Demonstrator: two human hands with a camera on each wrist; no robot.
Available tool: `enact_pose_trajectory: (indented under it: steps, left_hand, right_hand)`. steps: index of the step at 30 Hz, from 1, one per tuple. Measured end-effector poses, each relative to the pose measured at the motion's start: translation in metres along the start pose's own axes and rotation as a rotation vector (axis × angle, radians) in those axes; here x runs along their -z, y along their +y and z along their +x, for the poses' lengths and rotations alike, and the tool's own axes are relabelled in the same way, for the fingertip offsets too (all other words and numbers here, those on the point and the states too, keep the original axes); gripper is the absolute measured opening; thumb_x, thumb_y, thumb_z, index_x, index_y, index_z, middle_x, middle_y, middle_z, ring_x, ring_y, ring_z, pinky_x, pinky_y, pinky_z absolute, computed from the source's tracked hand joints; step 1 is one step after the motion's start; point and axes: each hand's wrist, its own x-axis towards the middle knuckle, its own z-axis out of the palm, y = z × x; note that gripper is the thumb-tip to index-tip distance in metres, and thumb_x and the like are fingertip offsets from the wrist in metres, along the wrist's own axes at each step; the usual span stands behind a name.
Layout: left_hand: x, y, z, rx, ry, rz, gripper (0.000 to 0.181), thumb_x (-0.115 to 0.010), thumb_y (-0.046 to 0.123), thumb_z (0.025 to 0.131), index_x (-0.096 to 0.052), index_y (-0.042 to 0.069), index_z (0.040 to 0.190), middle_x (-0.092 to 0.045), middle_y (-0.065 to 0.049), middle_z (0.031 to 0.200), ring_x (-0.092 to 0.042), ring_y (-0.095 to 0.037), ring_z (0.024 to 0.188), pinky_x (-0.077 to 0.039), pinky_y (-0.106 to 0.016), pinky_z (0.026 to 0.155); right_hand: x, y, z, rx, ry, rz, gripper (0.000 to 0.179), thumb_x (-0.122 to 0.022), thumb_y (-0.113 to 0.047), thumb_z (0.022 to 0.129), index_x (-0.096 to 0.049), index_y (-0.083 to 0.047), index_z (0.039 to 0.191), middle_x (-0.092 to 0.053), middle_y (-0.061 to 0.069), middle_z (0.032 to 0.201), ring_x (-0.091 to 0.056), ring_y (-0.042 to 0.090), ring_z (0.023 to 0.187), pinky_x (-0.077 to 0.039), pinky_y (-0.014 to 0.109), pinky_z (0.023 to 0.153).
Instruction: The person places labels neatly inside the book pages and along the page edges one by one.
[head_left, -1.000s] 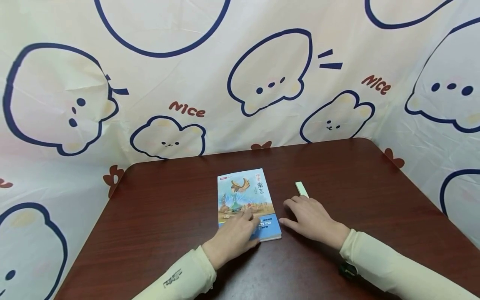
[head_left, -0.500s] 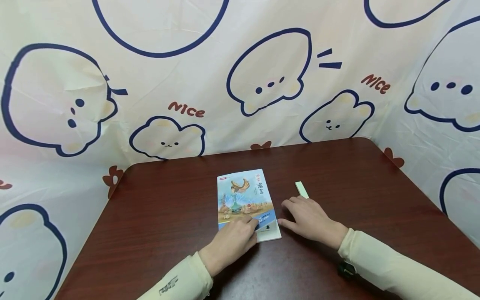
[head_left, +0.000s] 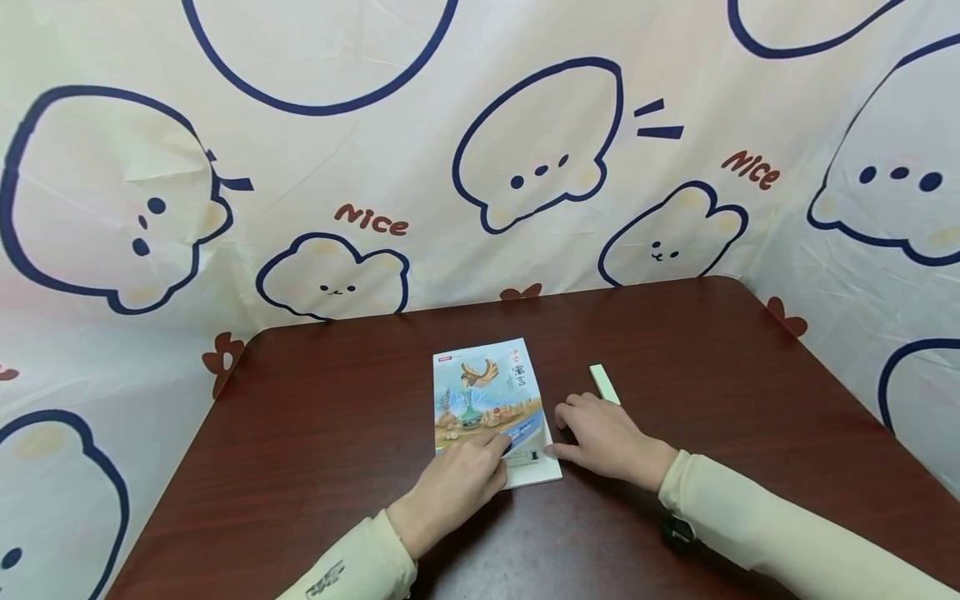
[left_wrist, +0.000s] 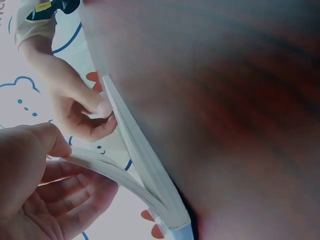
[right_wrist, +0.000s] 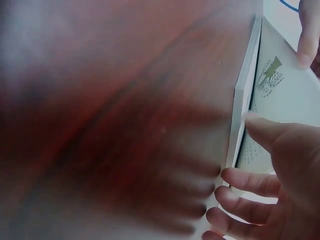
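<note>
A paperback book (head_left: pixel 480 387) with a blue illustrated cover lies on the table in the head view. My left hand (head_left: pixel 450 482) pinches its cover and a stack of pages at the lower corner. In the left wrist view, the thumb lies on the bent stack and the fingers are behind it, so the book (left_wrist: pixel 150 175) gapes in a wedge. My right hand (head_left: pixel 609 442) rests by the book's right edge. The right wrist view has its thumb touching the book's side near a printed page (right_wrist: pixel 287 95), with the fingers loosely spread along the edge.
A pale green flat strip (head_left: pixel 602 382) lies beyond the right hand, partly hidden by it. The dark brown table (head_left: pixel 330 400) extends around the book. Cartoon-printed cloth (head_left: pixel 525 100) hangs behind and at both sides. A dark watch-like band (head_left: pixel 677 532) sits at the right wrist.
The left hand has taken hold of the book's lower corner and lifted cover and pages, baring a white page. The right hand has shifted slightly left, against the book's edge.
</note>
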Motion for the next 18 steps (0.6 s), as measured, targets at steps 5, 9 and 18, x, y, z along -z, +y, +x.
enact_pose_trajectory:
  steps: [5,9,18]
  left_hand:
    - [0.0032,0.0001,-0.0007,0.008,0.013,-0.005,0.012,-0.069,0.007,0.088,-0.065,0.009,0.098,-0.067,0.002,0.087,-0.062,-0.008,0.072,-0.048,-0.021,0.056]
    - [0.0059,0.0,-0.0011,0.013,0.022,0.007,0.016,-0.07,0.007,0.088,-0.066,0.009,0.103,-0.068,0.001,0.093,-0.064,-0.01,0.076,-0.051,-0.022,0.057]
    - [0.01,-0.002,-0.0052,0.019,0.066,0.061,0.059,-0.07,0.005,0.086,-0.053,0.007,0.143,-0.067,-0.009,0.129,-0.073,-0.02,0.097,-0.059,-0.031,0.066]
  right_hand:
    - [0.0021,0.0025,0.0056,-0.033,-0.064,0.075,0.039,-0.082,-0.048,0.08,-0.058,-0.017,0.08,-0.053,-0.005,0.077,-0.044,0.013,0.074,-0.037,0.029,0.06]
    - [0.0031,0.0054,0.0071,-0.031,-0.082,0.111,0.041,-0.083,-0.048,0.079,-0.055,-0.018,0.078,-0.052,-0.005,0.075,-0.043,0.014,0.073,-0.035,0.029,0.06]
    - [0.0024,0.0068,0.0072,-0.002,-0.064,0.136,0.043,-0.084,-0.047,0.078,-0.053,-0.018,0.077,-0.05,-0.006,0.073,-0.041,0.015,0.072,-0.032,0.028,0.06]
